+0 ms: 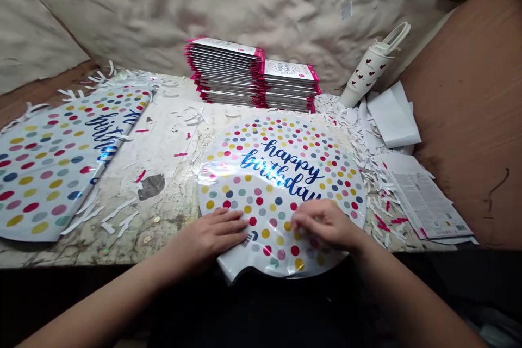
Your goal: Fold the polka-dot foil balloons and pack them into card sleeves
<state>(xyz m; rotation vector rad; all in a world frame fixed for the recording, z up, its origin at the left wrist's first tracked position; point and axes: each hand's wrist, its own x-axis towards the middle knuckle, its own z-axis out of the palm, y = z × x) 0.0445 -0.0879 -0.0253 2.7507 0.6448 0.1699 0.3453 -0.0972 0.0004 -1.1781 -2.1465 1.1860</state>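
A round, flat foil balloon [261, 196] with coloured dots and blue "happy birthday" lettering lies at the front edge of the table, its neck pointing toward me. My left hand [218, 234] rests flat on its lower left part, fingers stretched out beside a small barcode. On the lower right part, my right hand [326, 223] is closed, with thumb and fingers curled together against the dotted surface. Whether anything is pinched in it is hidden. More dotted foil balloons [53, 168], apparently folded, lie at the left of the table.
Behind the balloon stand two stacks of flat pink-edged packs [226, 73]. A white tumbler with hearts [369, 70] leans at the back right. Paper shreds [350, 125] litter the table [171, 157]. White sheets [393, 114] and a printed leaflet [424, 201] lie at the right.
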